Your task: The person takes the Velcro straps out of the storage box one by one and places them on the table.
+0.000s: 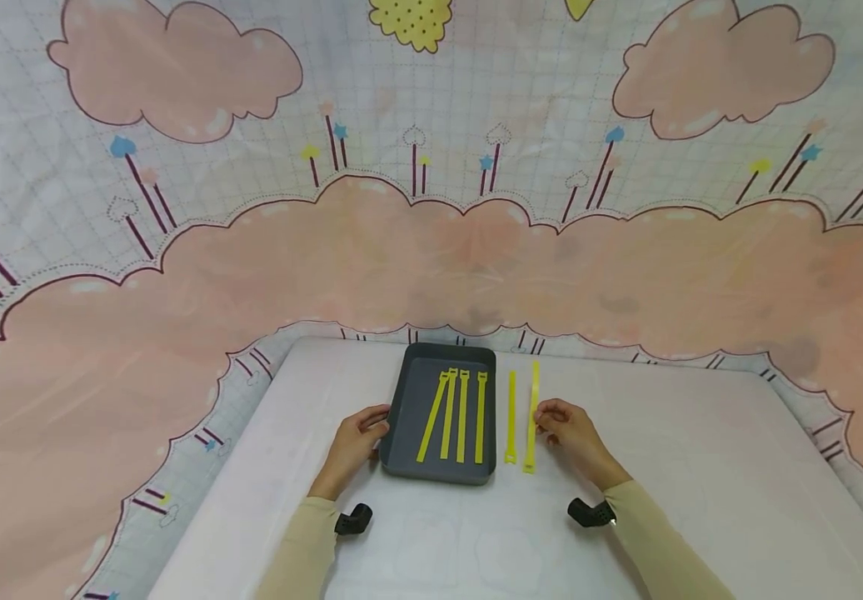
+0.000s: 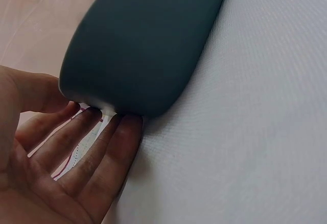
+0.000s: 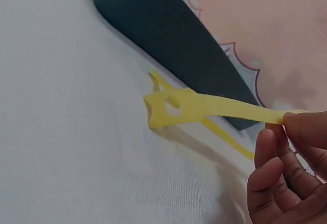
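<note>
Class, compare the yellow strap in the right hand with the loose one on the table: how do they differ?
The held strap is pinched by the right hand; the loose strap is untouched. The held strap is raised; the loose strap lies on the table. The loose strap is nearer the tray than the held strap. Both are yellow and narrow.

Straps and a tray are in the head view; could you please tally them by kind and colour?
Grey tray: 1
Yellow straps: 6 (4 in the tray, 1 on the table, 1 held by the right hand)
Total: 7
</note>
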Action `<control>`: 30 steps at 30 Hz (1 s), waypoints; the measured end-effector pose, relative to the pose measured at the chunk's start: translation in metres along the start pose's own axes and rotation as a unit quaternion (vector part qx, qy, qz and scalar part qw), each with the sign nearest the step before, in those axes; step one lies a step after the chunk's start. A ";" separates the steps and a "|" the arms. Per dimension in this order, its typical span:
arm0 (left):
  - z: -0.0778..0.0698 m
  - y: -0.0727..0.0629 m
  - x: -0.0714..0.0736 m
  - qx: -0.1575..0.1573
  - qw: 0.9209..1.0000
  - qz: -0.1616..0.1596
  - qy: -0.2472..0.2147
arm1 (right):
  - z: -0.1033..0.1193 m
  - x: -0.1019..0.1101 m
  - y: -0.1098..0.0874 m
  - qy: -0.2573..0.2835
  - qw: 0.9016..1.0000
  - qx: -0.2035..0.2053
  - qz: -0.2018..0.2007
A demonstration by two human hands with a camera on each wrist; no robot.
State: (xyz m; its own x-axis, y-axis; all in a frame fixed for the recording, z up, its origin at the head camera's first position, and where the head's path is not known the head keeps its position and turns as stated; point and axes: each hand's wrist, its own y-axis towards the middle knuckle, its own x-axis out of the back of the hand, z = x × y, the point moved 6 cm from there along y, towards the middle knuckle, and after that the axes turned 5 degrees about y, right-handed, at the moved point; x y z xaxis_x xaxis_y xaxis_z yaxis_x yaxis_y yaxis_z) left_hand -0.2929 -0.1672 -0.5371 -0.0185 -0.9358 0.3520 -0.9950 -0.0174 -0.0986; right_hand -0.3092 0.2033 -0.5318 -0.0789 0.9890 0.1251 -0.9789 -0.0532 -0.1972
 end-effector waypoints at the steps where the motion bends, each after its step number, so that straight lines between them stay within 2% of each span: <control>1: -0.001 0.001 0.000 -0.002 1.000 0.000 0.000 | 0.000 0.001 0.001 -0.004 1.000 0.001 -0.002; 14: -0.005 -0.003 0.001 -0.001 1.000 -0.004 0.008 | 0.000 0.003 0.012 -0.053 0.998 0.023 -0.018; 21: -0.005 -0.003 0.001 0.005 1.000 -0.001 0.010 | -0.003 0.006 0.016 -0.077 0.996 0.002 -0.039; 30: -0.005 -0.001 0.000 0.006 1.000 0.001 0.007 | -0.004 0.007 0.019 -0.118 0.991 0.000 -0.057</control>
State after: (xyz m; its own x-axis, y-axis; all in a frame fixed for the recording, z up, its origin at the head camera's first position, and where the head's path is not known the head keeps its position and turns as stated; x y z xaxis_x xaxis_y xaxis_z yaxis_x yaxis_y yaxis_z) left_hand -0.2925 -0.1654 -0.5328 -0.0213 -0.9309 0.3646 -0.9938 -0.0202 -0.1097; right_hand -0.3277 0.2095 -0.5389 -0.0091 0.9290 0.3701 -0.9841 0.0574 -0.1681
